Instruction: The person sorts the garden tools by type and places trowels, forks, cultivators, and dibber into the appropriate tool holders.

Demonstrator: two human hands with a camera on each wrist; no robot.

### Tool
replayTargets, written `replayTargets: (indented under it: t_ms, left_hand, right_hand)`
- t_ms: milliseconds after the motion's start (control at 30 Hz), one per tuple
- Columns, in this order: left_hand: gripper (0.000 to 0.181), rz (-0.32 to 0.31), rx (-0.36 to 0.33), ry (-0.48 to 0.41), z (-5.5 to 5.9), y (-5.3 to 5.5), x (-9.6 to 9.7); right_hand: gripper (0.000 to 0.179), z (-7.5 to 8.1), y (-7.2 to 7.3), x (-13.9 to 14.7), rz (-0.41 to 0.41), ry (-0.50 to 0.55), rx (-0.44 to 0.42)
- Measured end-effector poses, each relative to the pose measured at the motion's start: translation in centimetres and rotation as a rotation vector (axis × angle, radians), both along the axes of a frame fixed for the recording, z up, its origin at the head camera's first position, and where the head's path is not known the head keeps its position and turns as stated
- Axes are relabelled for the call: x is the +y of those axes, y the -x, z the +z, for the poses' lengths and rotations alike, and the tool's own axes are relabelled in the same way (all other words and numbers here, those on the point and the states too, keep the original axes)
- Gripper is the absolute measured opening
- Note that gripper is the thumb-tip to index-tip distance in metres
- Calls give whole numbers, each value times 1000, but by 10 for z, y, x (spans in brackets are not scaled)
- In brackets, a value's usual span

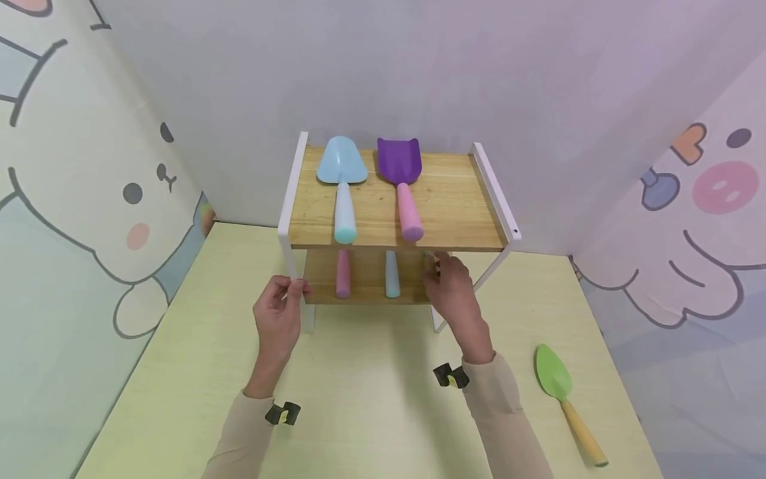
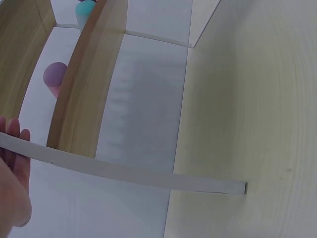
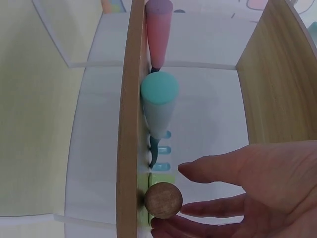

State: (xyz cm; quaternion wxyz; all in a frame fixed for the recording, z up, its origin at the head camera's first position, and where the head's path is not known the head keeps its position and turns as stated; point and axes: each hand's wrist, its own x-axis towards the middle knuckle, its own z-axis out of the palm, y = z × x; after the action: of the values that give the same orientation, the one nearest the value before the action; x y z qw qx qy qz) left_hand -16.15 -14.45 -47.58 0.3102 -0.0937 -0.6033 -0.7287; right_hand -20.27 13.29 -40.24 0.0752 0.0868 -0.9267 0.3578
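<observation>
A small two-tier wooden shelf (image 1: 451,199) with a white frame stands on the table. At its left front my left hand (image 1: 278,319) holds the white post (image 2: 114,171) between thumb and fingers. My right hand (image 1: 451,286) reaches to the right end of the lower tier. There, in the right wrist view, its thumb and fingers spread beside the round end of a wooden handle (image 3: 163,200); the thumb stands apart from it. Left of that handle lie a pale blue handle (image 1: 391,274) and a pink handle (image 1: 343,274), their far ends hidden under the upper tier in the head view.
On the upper tier lie a light blue shovel (image 1: 342,163) and a purple scoop (image 1: 399,163) with a pink handle. A green trowel (image 1: 553,372) with a wooden handle lies on the table (image 1: 359,412) at the right. Cartoon-printed walls (image 1: 419,73) enclose the back and sides.
</observation>
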Motion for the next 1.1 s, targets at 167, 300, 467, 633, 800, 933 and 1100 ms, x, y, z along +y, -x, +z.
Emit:
replayTargets:
  t_ms: [167, 300, 467, 633, 800, 933, 1100]
  left_hand:
    - [18, -5, 6, -8, 0, 1, 0]
    - [19, -9, 11, -16, 0, 2, 0]
    - [18, -4, 18, -7, -1, 2, 0]
    - [18, -1, 15, -5, 0, 2, 0]
    - [19, 7, 5, 3, 0, 1, 0]
    - [18, 16, -5, 5, 1, 0, 0]
    - [18, 11, -4, 3, 1, -1, 1]
  right_hand:
    - [51, 2, -5, 1, -11, -18, -6]
    - [45, 2, -8, 1, -12, -17, 44]
    - [36, -2, -13, 1, 16, -4, 121]
    - [33, -4, -19, 4, 33, 9, 172]
    - [31, -9, -25, 12, 74, 51, 222]
    - [29, -17, -29, 21, 154, 83, 315]
    - [30, -26, -34, 32, 225, 104, 394]
